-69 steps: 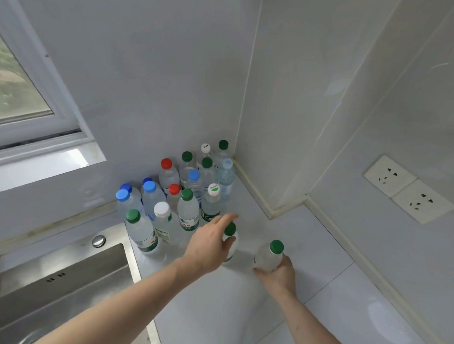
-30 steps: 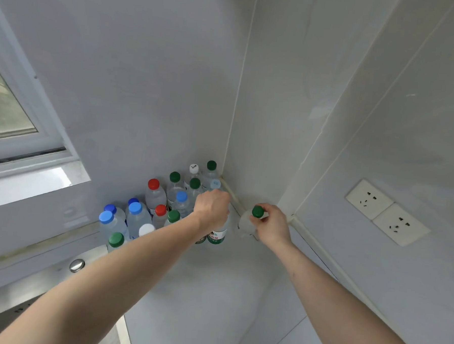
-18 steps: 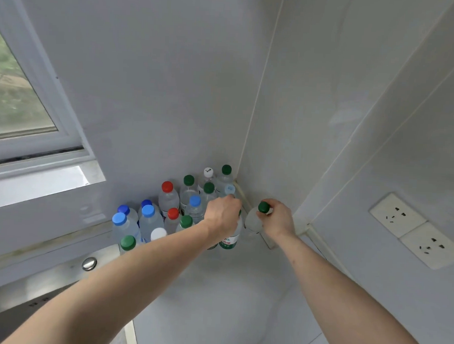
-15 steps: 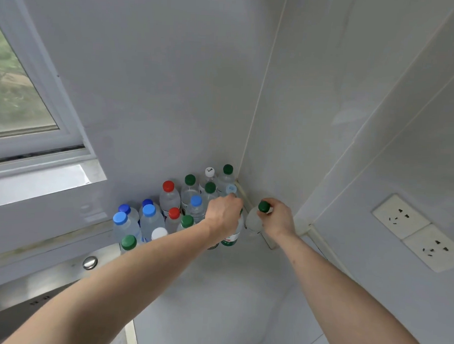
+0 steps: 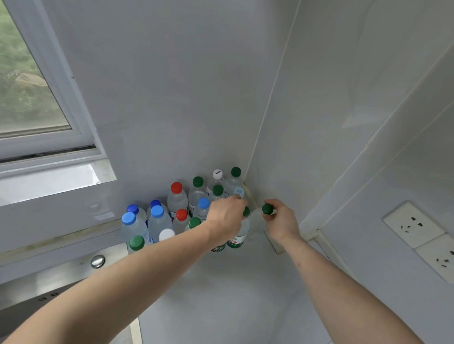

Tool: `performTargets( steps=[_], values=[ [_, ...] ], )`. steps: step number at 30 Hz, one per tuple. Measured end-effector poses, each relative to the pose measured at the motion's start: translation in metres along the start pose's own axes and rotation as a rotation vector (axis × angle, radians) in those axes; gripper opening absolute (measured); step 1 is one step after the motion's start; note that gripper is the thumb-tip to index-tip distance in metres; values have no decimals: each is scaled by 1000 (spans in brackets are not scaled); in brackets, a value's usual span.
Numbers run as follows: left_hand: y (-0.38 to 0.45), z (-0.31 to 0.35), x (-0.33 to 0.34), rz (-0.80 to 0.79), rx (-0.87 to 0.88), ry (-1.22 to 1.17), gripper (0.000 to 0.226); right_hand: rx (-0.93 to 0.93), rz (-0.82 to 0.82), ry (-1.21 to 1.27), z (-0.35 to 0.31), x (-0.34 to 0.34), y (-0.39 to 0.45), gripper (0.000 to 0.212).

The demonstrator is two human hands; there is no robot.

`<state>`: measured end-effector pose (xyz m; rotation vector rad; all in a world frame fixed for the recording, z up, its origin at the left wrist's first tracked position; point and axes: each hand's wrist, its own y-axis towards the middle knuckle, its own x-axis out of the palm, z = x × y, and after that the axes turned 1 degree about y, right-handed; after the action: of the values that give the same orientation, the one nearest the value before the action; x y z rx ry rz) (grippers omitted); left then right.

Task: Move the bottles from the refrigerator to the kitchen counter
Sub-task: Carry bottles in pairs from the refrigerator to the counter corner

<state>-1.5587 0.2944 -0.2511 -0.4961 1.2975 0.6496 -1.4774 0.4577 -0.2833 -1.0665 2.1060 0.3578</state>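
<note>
Several clear water bottles (image 5: 177, 199) with red, blue, green and white caps stand packed in the corner of the white counter (image 5: 214, 297). My left hand (image 5: 227, 215) grips the neck of a green-labelled bottle (image 5: 239, 237) at the front of the group; its green cap peeks out beside my fingers. My right hand (image 5: 281, 222) holds a second green-capped bottle (image 5: 263, 213) upright next to the right wall, fingers curled round its shoulder.
A steel sink (image 5: 56, 291) with a round button lies at the lower left. A window (image 5: 23, 82) is up on the left. Two wall sockets (image 5: 427, 240) sit on the right wall. Walls close in the corner behind the bottles.
Both hands carried their bottles from the open counter back into the corner, up against the group. In the last half second they have hardly moved.
</note>
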Motion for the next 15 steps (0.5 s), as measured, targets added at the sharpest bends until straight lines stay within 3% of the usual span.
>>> performTargets(
  steps=[10,15],
  values=[
    [-30,-2,-18,33,-6,-106,39,19,-83,8,-22,-22,-16,47],
    [-53,-8,-34,33,-19,-144,42,19,-65,26,-26,-33,-53,52]
  ],
)
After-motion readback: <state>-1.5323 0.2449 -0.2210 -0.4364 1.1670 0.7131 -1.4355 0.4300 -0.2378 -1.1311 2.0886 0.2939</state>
